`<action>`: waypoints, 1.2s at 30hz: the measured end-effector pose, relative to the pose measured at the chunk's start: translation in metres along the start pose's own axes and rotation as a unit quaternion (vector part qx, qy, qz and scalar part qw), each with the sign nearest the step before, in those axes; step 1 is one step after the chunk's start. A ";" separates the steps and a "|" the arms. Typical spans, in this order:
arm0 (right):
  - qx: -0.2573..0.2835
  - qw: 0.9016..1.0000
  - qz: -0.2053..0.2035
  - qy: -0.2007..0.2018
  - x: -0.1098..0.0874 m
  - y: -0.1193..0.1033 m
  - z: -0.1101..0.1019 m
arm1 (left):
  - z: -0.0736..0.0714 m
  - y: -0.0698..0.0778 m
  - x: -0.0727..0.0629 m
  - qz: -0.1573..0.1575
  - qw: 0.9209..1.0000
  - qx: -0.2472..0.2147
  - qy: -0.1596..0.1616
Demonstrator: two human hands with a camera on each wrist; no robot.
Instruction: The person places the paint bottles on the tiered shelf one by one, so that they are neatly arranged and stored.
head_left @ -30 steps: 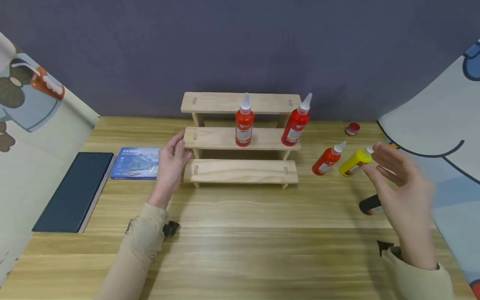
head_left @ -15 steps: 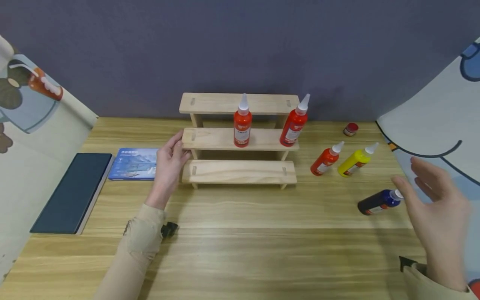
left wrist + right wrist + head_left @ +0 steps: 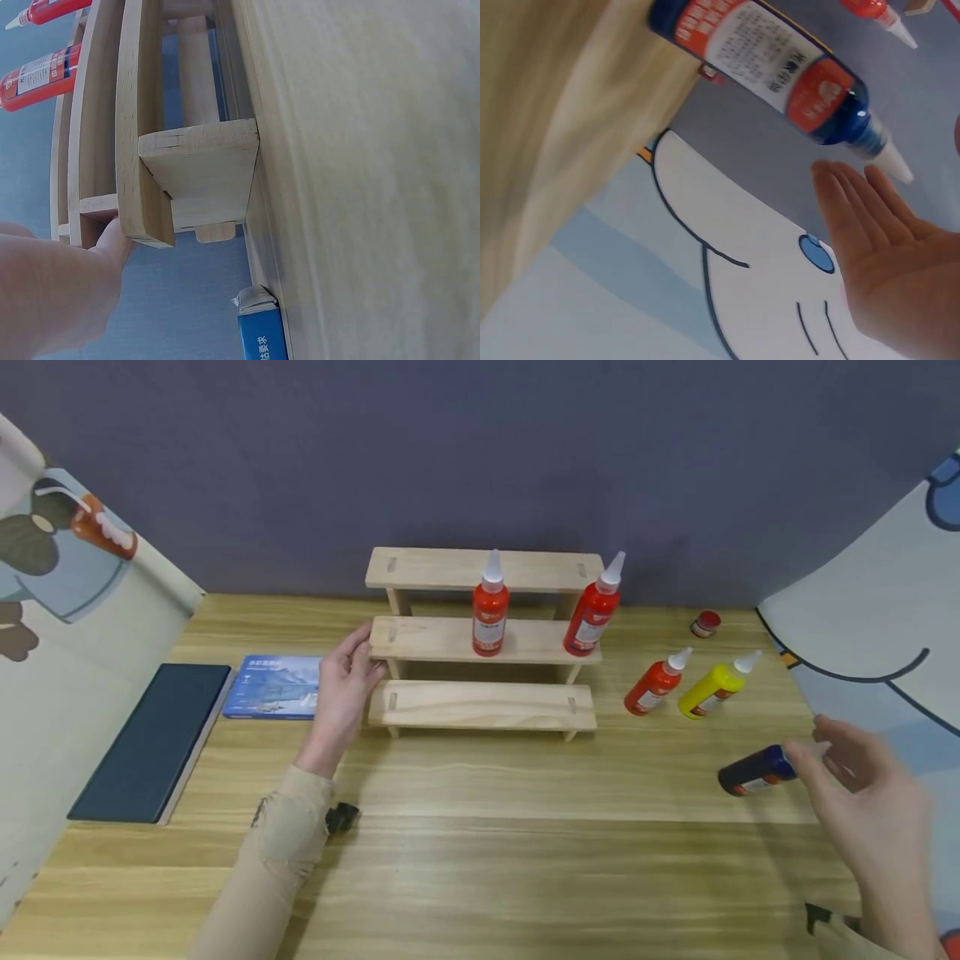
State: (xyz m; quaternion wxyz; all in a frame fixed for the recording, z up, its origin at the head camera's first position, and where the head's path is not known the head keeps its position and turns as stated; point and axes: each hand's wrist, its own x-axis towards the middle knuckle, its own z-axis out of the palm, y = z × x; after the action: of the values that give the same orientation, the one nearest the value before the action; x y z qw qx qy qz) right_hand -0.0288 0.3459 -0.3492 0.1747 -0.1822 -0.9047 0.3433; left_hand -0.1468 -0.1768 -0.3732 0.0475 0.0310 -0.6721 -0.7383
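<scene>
Right of the rack (image 3: pixel 480 704) gripped by the left hand (image 3: pixel 341 687), two red bottles (image 3: pixel 490 622) already shelved, a blue bottle (image 3: pixel 756 770) beside the spread right hand (image 3: pixel 873 810) and two farther bottles (image 3: pixel 711 690) are left unshelved.

Rack (image 3: pixel 427 706) on the bench (image 3: pixel 525 877), wall (image 3: pixel 480 460) behind it
On the rack's middle tier (image 3: pixel 431 639), a first bottle (image 3: pixel 490 631) stands near the centre, a second bottle (image 3: pixel 592 622) at the right end. Right of the rack stand a third bottle (image 3: pixel 651 689) and, beyond it, a fourth bottle (image 3: pixel 709 692); a jar (image 3: pixel 706 624) sits farther back, while a fifth bottle (image 3: pixel 753 771) and the right hand (image 3: pixel 873 810) are forward of the rack's front. The left hand (image 3: pixel 345 689) is at the rack's left end, then a box (image 3: pixel 273 687), then a book (image 3: pixel 153 743).
</scene>
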 end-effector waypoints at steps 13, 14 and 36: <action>-0.017 0.996 -0.046 -0.078 -0.002 0.027 0.010 | 0.000 -0.002 0.001 0.001 1.000 -0.002 0.002; -0.029 0.995 -0.043 -0.079 -0.002 0.028 0.010 | 0.000 -0.002 0.001 0.001 1.000 -0.003 0.001; -0.103 0.989 -0.067 -0.087 0.002 0.044 0.013 | 0.000 -0.002 0.001 0.007 1.000 -0.004 -0.003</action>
State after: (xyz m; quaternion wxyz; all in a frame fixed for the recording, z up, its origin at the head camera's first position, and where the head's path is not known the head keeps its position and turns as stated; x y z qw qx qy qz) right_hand -0.0270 0.3706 -0.3884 0.0980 -0.1078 -0.9572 0.2501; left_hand -0.1477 -0.1769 -0.3755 0.0505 0.0243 -0.6698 -0.7404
